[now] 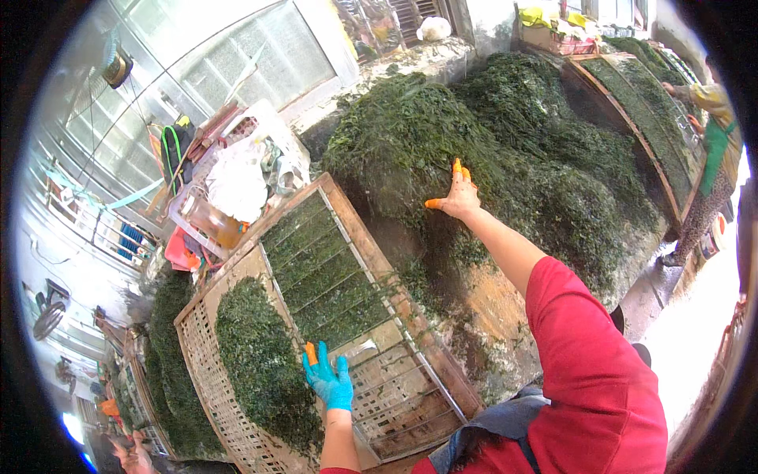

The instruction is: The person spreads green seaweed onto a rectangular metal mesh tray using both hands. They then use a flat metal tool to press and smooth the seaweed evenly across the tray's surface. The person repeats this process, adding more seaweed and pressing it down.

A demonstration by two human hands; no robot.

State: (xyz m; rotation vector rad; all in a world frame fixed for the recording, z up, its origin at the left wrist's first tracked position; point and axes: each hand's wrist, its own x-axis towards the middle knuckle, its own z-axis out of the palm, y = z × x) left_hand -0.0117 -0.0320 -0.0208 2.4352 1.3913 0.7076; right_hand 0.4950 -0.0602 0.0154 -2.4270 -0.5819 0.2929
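My left hand (pixel 329 376), in a blue glove with an orange finger cover, is spread over the lower edge of a metal frame (pixel 289 308), beside a heap of chopped green leaves (pixel 254 349). Dark green shredded leaves (pixel 325 266) fill the frame's upper compartments; its lower ones show the woven lattice beneath. The frame lies on a wood-edged lattice screen (pixel 355 231). My right hand (pixel 459 192), bare with orange finger covers, reaches with fingers apart to a large green leafy pile (pixel 408 136). Whether it touches the pile is unclear. Neither hand visibly holds anything.
A crate (pixel 296 142) with white cloth and a jar of amber liquid (pixel 216 222) stand beyond the screen. At the right, a person in a green apron (pixel 716 148) works by tilted, leaf-covered screens (pixel 645 112). More green piles (pixel 172 361) and another person's hand (pixel 133 453) are at the left.
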